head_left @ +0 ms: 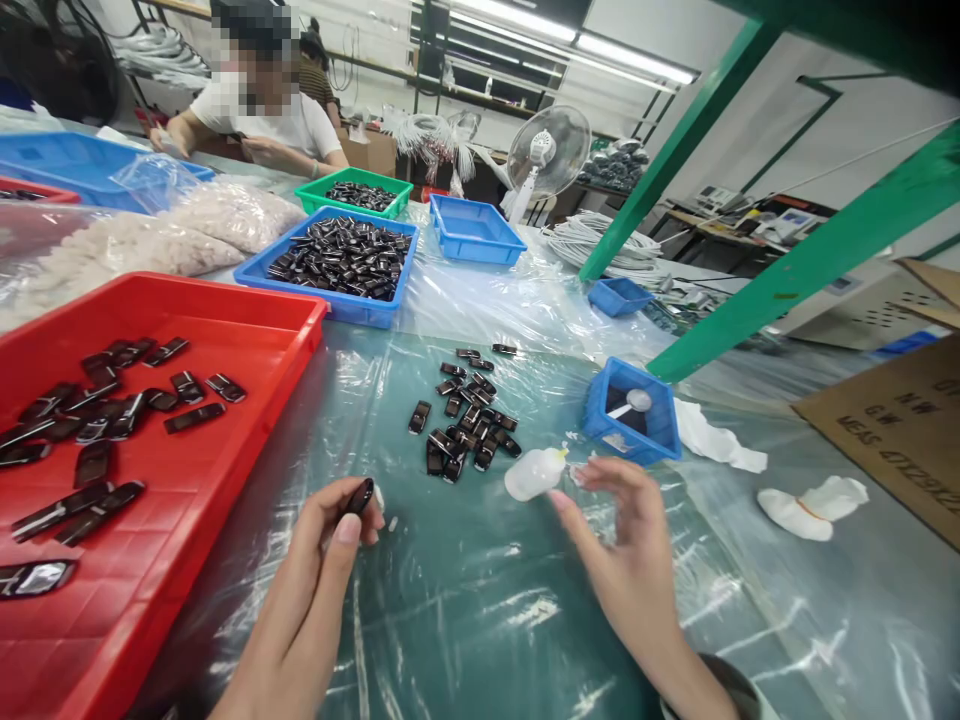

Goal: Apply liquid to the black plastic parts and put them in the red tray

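My left hand is closed on a small glossy black part, pinched between thumb and fingers; something white shows just behind it. My right hand has its thumb and fingers apart, beside a small translucent bottle with a yellowish tip. The bottle lies on its side on the green mat, and the right thumb is close to its base of the tip; whether they touch I cannot tell. A loose pile of black parts lies beyond, between my hands.
A red tray with black parts stands at left. Behind are a full blue tray, a green tray and another blue tray. A small blue box stands right, near green posts. A person sits across.
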Demonstrator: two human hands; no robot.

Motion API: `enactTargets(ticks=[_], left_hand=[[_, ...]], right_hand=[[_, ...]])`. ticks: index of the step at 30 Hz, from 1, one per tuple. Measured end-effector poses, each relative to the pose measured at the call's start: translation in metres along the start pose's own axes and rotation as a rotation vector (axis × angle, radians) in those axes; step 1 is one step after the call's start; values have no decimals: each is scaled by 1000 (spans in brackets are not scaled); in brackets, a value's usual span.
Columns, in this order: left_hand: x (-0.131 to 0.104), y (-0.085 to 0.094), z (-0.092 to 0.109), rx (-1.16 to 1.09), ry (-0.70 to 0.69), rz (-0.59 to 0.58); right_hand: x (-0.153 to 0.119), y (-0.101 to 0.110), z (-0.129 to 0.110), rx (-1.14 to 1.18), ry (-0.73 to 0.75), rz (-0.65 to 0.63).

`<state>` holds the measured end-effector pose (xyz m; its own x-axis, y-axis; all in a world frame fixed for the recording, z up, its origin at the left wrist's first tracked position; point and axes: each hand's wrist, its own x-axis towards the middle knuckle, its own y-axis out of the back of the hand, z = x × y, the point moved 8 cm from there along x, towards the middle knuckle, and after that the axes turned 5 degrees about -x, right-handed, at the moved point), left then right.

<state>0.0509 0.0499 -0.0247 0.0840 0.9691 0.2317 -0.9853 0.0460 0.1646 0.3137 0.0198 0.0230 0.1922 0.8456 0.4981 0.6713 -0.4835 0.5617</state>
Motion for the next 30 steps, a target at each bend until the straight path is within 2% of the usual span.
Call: enactTargets(ticks=[1,2,4,6,10,13,16,20,26,30], left_hand=[[-1,0,1,0,4,11],[-2,0,3,0,8,22],[-6,0,9,14,23,44],[-10,1,15,43,70,71],[-17,-1,19,24,193,95],[-19,-5,18,-18,209,73],[-19,-6,15,8,199,65],[-22,-6,11,51,203,56],[-16,-11,3,-57,42,1],[-12,-13,-3,-91,15,-14]], right_hand=[[-3,0,-13,-24,81,2],[-7,-7,-28,-40,171,-55],[-18,-34,-57,-57,350,-266],[-27,-62,-79,-80,491,-402],[-29,-111,-94,-148,628,-501],[-21,-132,-90,-222,628,-498],[-13,-135,-80,-305,581,-473],[-5,-123,-72,-349,518,-444],[-9,-120,-75,-335,529,-489],[-8,-118,-70,-351,498,-492]])
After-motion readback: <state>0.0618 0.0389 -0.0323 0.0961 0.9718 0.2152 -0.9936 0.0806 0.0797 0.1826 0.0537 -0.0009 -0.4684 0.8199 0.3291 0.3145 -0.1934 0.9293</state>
